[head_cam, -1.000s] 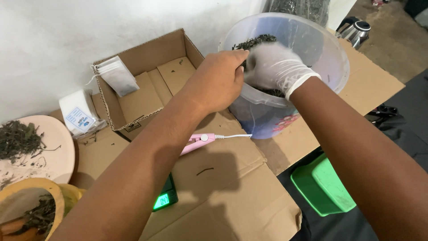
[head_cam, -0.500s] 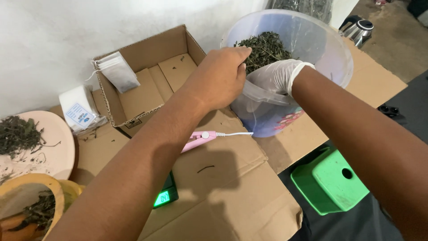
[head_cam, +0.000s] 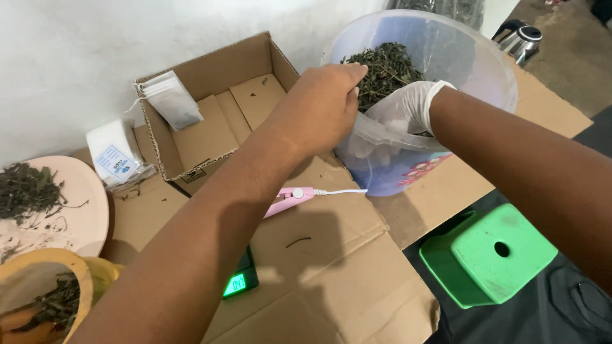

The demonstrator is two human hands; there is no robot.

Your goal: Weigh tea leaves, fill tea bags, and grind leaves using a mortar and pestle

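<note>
A translucent plastic bucket (head_cam: pixel 472 64) holds a heap of dried green leaves (head_cam: pixel 386 70). My bare left hand (head_cam: pixel 319 108) rests over the bucket's near rim, fingers drawn together and pointing into the leaves; whatever lies between them is hidden. My right hand (head_cam: pixel 411 105), in a white glove, reaches down inside the bucket beside the left hand. Its fingers show only faintly through the bucket wall, so their grip is unclear.
An open cardboard box (head_cam: pixel 217 127) with white filter bags (head_cam: pixel 169 99) stands left of the bucket. A pink handheld device (head_cam: pixel 290 197) with a white cord and a scale with a green display (head_cam: pixel 239 280) lie on flattened cardboard. A pink plate (head_cam: pixel 83 216), a yellow bowl (head_cam: pixel 70 267), a green stool (head_cam: pixel 488 255) and a kettle (head_cam: pixel 519 38) surround them.
My gloved right hand has dropped from above the rim, where it held leaves, down into the bucket. My left hand stays at the rim.
</note>
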